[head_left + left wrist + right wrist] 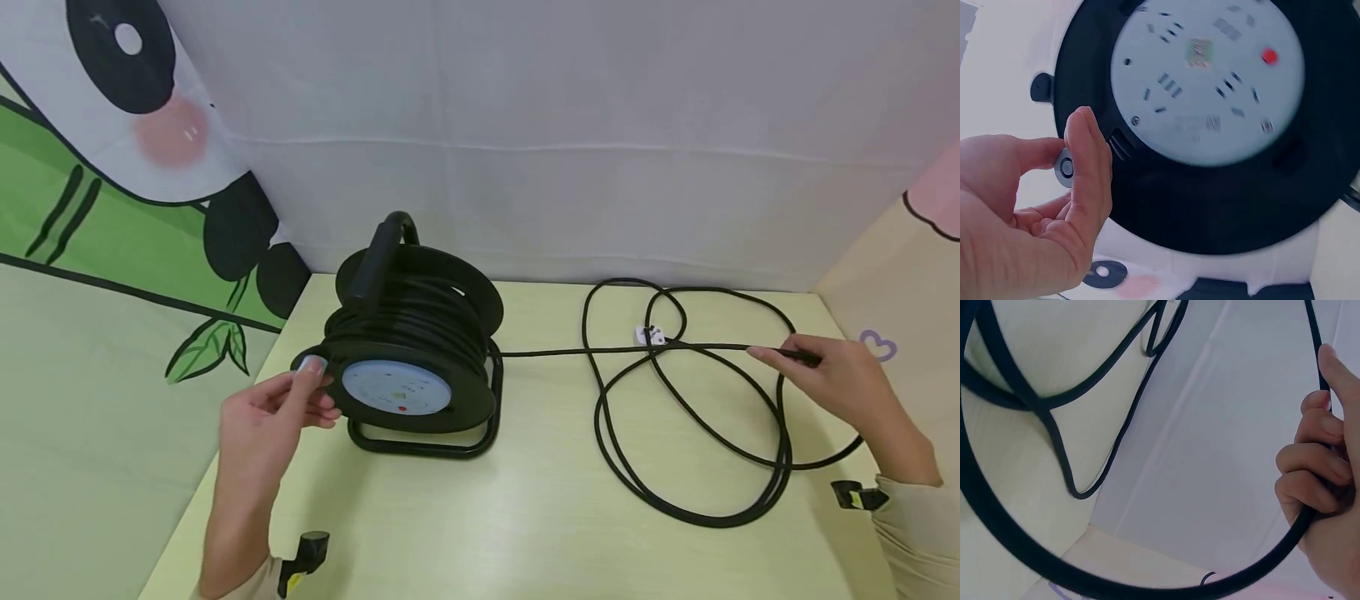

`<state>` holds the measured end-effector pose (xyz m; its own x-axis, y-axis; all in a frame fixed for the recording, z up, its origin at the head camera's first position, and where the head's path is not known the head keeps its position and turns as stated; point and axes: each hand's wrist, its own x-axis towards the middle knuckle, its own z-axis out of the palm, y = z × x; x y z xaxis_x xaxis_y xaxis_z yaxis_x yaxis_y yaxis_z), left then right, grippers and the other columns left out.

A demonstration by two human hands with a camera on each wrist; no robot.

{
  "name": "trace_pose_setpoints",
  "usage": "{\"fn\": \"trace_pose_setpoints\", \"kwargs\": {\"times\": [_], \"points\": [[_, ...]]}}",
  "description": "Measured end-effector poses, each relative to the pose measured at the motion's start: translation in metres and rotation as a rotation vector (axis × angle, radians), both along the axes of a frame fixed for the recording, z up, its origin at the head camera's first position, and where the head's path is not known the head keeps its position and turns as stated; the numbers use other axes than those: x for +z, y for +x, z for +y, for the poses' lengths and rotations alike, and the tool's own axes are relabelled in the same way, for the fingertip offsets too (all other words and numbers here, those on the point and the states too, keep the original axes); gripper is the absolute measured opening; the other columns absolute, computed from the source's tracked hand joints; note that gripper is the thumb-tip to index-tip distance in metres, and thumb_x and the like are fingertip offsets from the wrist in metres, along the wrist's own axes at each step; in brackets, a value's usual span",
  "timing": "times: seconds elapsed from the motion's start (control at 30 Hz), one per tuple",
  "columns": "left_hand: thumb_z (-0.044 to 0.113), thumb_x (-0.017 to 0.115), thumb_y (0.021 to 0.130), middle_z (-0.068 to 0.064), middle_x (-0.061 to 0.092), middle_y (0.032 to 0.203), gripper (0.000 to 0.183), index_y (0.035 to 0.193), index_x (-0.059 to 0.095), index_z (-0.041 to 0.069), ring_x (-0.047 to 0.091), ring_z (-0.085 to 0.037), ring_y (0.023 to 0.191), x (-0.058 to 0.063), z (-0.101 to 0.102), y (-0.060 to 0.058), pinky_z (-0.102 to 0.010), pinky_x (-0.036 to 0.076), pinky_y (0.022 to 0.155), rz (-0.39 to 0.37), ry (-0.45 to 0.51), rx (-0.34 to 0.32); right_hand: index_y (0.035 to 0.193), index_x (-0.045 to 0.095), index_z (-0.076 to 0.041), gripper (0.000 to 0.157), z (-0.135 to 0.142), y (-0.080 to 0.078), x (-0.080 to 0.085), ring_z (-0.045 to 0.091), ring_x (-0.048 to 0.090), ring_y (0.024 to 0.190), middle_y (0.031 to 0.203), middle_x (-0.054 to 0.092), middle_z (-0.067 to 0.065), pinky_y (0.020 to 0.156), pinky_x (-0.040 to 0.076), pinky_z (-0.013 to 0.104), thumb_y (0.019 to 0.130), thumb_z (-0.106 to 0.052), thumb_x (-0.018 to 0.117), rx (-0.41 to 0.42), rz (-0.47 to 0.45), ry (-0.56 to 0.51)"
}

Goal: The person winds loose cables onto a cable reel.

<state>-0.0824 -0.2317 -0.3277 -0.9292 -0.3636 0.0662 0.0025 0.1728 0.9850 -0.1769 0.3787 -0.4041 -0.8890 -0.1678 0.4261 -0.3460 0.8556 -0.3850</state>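
Observation:
A black cable reel (472,400) stands on its tubular frame on the left of the table, its blue-white socket face (396,386) turned toward me. At the reel's left rim, my left hand (262,425) pinches a small round winding knob (1066,167) between thumb and fingers. From the reel the black cable (555,352) runs nearly straight to my right hand (847,379), which grips it with curled fingers (1307,456). Beyond that hand the cable hangs in a curve. Loose coils (697,521) lie on the table, with a white plug (649,336) among them.
The pale table (540,517) meets a light fabric backdrop (525,208) behind the reel. Printed cartoon fabric (142,217) covers the left side. The reel's black carrying handle (378,258) rises above its drum.

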Motion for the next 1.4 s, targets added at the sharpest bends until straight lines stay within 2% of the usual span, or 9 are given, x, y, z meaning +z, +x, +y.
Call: {"fn": "trace_pose_setpoints", "kwargs": {"times": [0.13,0.33,0.47,0.67,0.93,1.07,1.2,1.3,1.4], "points": [[0.021,0.072,0.098,-0.007,0.070,0.068,0.036,0.103,0.070,-0.015,0.070,-0.019,0.055,0.009,0.015,0.001,-0.028,0.063,0.061,0.024,-0.006,-0.024,0.072,0.065,-0.017,0.025,-0.006,0.000,0.001,0.004,0.033,0.052,0.056,0.043,-0.010,0.047,0.023,0.025,0.090,-0.023,0.081,0.014,-0.008,-0.031],[0.021,0.071,0.100,-0.006,0.069,0.069,0.032,0.101,0.072,-0.011,0.069,-0.019,0.057,0.015,0.037,0.002,-0.029,0.063,0.061,0.054,-0.079,-0.096,0.073,0.065,-0.020,0.023,-0.013,0.000,-0.001,0.004,0.036,0.054,0.058,0.045,-0.010,0.049,0.026,0.024,0.090,-0.021,0.081,0.032,-0.043,-0.075],[0.021,0.070,0.100,-0.009,0.068,0.069,0.030,0.095,0.072,-0.009,0.069,-0.020,0.059,0.014,0.048,0.002,-0.031,0.064,0.062,0.091,-0.117,-0.135,0.072,0.064,-0.021,0.025,-0.019,-0.001,-0.002,0.003,0.036,0.054,0.059,0.044,-0.012,0.049,0.026,0.024,0.090,-0.019,0.081,0.084,-0.054,-0.084],[0.023,0.071,0.100,-0.013,0.070,0.073,0.029,0.093,0.074,-0.005,0.070,-0.019,0.061,0.013,0.062,0.002,-0.031,0.064,0.063,0.092,-0.198,-0.177,0.069,0.061,-0.024,0.030,-0.032,0.000,0.001,0.001,0.031,0.052,0.057,0.037,-0.013,0.046,0.024,0.026,0.089,-0.017,0.082,0.140,-0.060,-0.096],[0.018,0.073,0.097,0.000,0.069,0.065,0.022,0.080,0.074,0.003,0.069,-0.016,0.056,0.005,0.085,0.001,-0.027,0.059,0.055,0.159,-0.335,-0.227,0.068,0.056,-0.027,0.035,-0.050,0.002,0.005,-0.001,0.026,0.052,0.057,0.031,-0.014,0.045,0.022,0.028,0.090,-0.016,0.081,0.188,-0.069,-0.096],[0.016,0.072,0.097,0.003,0.068,0.063,0.023,0.079,0.074,0.002,0.068,-0.015,0.055,-0.002,0.095,0.001,-0.028,0.057,0.051,0.156,-0.323,-0.256,0.067,0.052,-0.028,0.038,-0.061,0.003,0.008,-0.002,0.023,0.053,0.059,0.026,-0.018,0.045,0.022,0.026,0.092,-0.017,0.079,0.226,-0.061,-0.051],[0.016,0.071,0.097,0.000,0.068,0.062,0.026,0.076,0.073,0.001,0.067,-0.015,0.054,-0.012,0.103,0.001,-0.025,0.055,0.050,0.145,-0.279,-0.308,0.069,0.049,-0.029,0.040,-0.072,0.002,0.007,-0.003,0.020,0.053,0.060,0.023,-0.020,0.045,0.021,0.024,0.092,-0.016,0.078,0.266,-0.052,-0.016],[0.015,0.071,0.098,-0.001,0.068,0.061,0.028,0.073,0.072,0.003,0.067,-0.017,0.054,-0.019,0.107,0.000,-0.023,0.053,0.051,0.116,-0.236,-0.352,0.072,0.053,-0.028,0.034,-0.080,0.003,0.008,-0.003,0.021,0.052,0.060,0.023,-0.021,0.047,0.022,0.022,0.093,-0.017,0.077,0.297,-0.055,0.006],[0.014,0.070,0.098,-0.001,0.068,0.060,0.026,0.075,0.072,0.003,0.068,-0.019,0.055,-0.026,0.110,-0.001,-0.023,0.057,0.054,0.076,-0.182,-0.384,0.076,0.058,-0.028,0.028,-0.088,0.003,0.011,-0.004,0.023,0.050,0.059,0.025,-0.021,0.049,0.025,0.020,0.093,-0.018,0.077,0.318,-0.049,0.026]]}}
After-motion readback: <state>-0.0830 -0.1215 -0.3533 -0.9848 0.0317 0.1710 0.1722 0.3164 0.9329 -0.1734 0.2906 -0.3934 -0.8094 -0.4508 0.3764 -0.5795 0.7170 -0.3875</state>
